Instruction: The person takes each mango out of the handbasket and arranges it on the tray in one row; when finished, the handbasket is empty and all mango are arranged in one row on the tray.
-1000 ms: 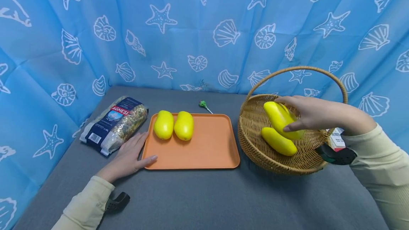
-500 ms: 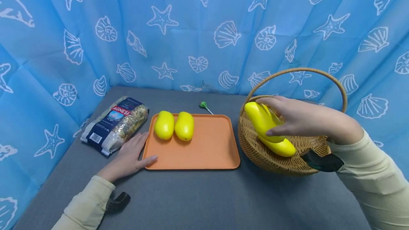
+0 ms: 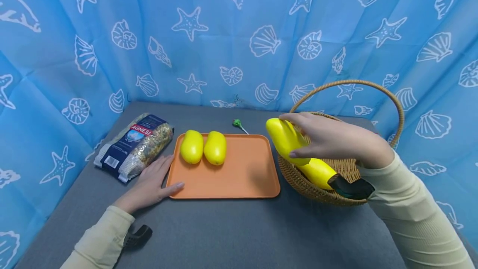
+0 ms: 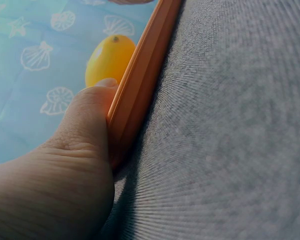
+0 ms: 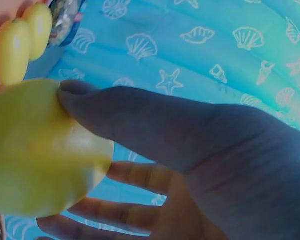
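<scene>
In the head view my right hand (image 3: pixel 328 138) grips a yellow mango (image 3: pixel 285 141) above the left rim of the wicker basket (image 3: pixel 298 188), the thumb on its near side. The right wrist view shows that mango (image 5: pixel 45 150) large between thumb and fingers. A second mango (image 3: pixel 317 172) lies in the basket, partly covered by the held one and the wrist strap. Two more mangoes, a left one (image 3: pixel 192 147) and a right one (image 3: pixel 215 147), lie side by side on the orange tray (image 3: pixel 239 173). At the tray's left edge rests my left hand (image 3: pixel 151 184), its thumb on the rim.
A bag of Agnesi pasta (image 3: pixel 136 146) lies left of the tray. Behind the tray is a green-headed lollipop (image 3: pixel 237 123). The basket's tall handle (image 3: pixel 392 94) arches up behind the right hand. A blue shell-patterned curtain (image 3: pixel 231 45) hangs along the grey table's far side.
My right hand has carried the mango leftward, from over the basket's middle to its left rim near the tray. The left hand and the mangoes on the tray stay in place.
</scene>
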A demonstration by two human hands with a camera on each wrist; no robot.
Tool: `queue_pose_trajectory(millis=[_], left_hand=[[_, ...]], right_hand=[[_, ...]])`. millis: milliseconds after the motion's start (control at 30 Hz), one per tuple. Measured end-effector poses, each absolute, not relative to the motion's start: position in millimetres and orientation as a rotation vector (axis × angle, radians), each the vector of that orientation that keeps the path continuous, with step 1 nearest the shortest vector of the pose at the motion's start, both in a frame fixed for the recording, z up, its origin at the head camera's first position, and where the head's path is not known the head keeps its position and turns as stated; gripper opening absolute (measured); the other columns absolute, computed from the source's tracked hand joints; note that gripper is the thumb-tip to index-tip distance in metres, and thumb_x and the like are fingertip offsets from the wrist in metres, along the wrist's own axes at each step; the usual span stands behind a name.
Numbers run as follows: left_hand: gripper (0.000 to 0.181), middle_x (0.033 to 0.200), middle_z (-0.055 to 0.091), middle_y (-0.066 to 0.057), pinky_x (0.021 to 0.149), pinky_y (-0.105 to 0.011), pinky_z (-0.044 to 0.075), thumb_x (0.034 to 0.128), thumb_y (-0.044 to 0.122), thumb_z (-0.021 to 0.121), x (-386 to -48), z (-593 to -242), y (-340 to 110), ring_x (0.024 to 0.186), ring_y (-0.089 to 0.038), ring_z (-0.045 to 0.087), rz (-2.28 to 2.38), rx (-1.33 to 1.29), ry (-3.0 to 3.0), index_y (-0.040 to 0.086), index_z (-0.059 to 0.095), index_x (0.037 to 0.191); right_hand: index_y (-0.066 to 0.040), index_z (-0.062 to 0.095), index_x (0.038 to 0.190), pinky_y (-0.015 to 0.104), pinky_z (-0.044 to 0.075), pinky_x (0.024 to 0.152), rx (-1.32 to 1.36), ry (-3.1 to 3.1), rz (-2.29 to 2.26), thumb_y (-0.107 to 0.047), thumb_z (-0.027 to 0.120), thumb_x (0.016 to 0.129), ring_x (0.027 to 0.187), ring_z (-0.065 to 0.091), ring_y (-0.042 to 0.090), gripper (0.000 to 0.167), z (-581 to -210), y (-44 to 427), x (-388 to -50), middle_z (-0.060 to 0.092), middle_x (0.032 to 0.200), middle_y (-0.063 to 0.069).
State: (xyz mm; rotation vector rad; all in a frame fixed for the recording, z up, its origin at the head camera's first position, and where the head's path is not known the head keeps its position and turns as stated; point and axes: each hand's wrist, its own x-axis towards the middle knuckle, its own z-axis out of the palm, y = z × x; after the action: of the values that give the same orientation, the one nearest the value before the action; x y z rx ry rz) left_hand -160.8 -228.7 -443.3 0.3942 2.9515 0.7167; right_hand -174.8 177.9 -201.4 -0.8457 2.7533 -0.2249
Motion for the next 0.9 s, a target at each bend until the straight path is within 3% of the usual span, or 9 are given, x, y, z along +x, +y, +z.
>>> queue_pose_trajectory(millis=[567, 900], left_hand=[[0.101, 0.157, 0.021, -0.019, 0.110, -0.065, 0.014, 0.0823, 0.073, 0.050, -160, -442, -227, 0.143, -0.042, 0.016, 0.716, 0.378, 2.942, 0.008, 0.019, 0.153], [0.103, 0.158, 0.018, -0.019, 0.111, -0.066, 0.012, 0.0813, 0.075, 0.049, -163, -445, -228, 0.144, -0.042, 0.014, 0.709, 0.350, 2.929, 0.009, 0.018, 0.153]], right_hand=[[-0.008, 0.034, 0.144, 0.031, 0.049, 0.069, -0.737, 2.865, -0.318, -0.028, 0.069, 0.083, 0.084, 0.055, 0.022, 0.074, -237, 101, -175, 0.054, 0.110, 0.013], [-0.007, 0.030, 0.145, 0.028, 0.047, 0.060, -0.568, 2.871, -0.507, -0.029, 0.070, 0.084, 0.081, 0.053, 0.024, 0.076, -269, 78, -184, 0.051, 0.102, 0.012]])
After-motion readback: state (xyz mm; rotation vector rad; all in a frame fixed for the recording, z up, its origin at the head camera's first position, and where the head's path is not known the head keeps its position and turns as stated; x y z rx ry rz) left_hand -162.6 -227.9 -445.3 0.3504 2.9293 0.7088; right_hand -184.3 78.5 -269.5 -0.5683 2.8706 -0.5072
